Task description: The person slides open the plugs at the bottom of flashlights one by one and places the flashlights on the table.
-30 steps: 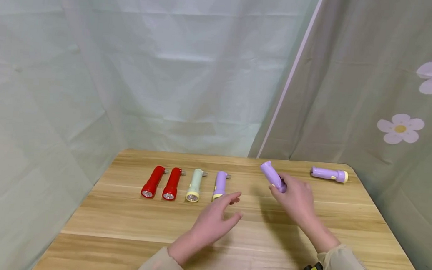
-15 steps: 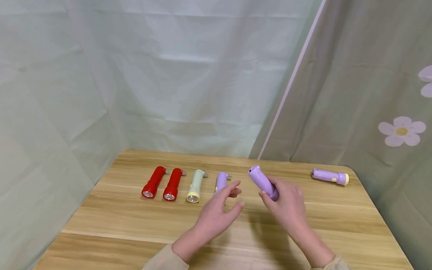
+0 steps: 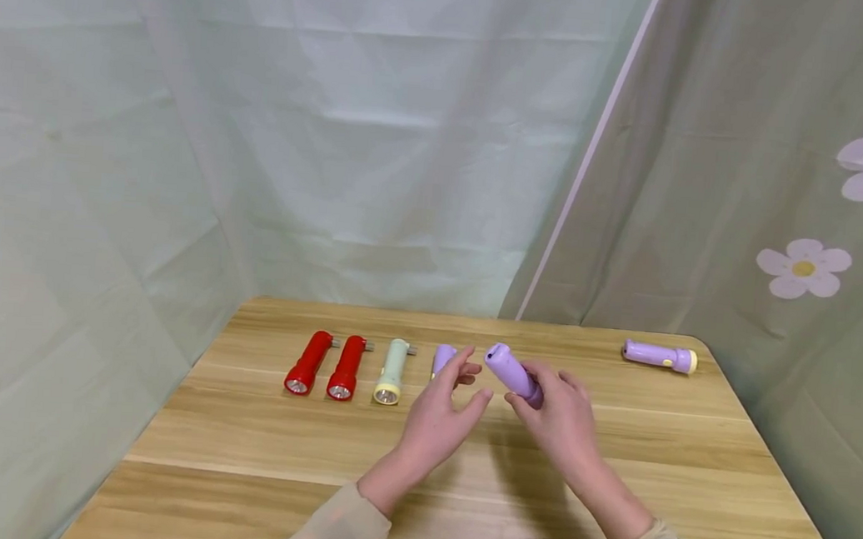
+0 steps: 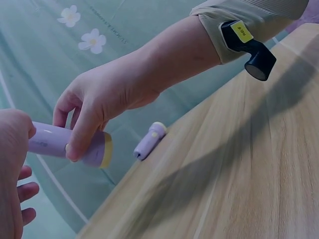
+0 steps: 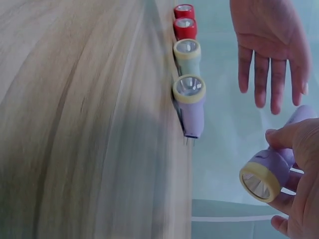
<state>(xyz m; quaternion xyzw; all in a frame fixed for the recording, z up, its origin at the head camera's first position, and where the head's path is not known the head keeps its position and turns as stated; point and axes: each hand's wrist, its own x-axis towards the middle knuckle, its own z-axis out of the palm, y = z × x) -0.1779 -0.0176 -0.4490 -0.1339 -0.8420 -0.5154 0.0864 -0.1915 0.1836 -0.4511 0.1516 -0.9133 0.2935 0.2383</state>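
My right hand [image 3: 560, 416] grips a purple flashlight [image 3: 510, 370] near its yellow-rimmed head and holds it above the table, tail pointing up and left. In the right wrist view the lens of this flashlight [image 5: 271, 172] faces the camera. My left hand [image 3: 438, 416] is raised just left of it, fingers extended and thumb apart, holding nothing. In the head view a gap shows between the left hand and the flashlight's tail. Behind the left fingers lies another purple flashlight [image 3: 444, 357], partly hidden; its whole length shows in the right wrist view.
Left of it in a row lie a pale green flashlight [image 3: 393, 369] and two red flashlights [image 3: 310, 361], [image 3: 348, 365], metal prongs folded out. One more purple flashlight [image 3: 658, 355] lies sideways at the back right of the wooden table [image 3: 254, 441]. Curtains [image 3: 381, 132] hang behind.
My right hand has carried the purple flashlight left and slightly down toward the left hand. The left hand has risen a little, covering more of the purple flashlight in the row.
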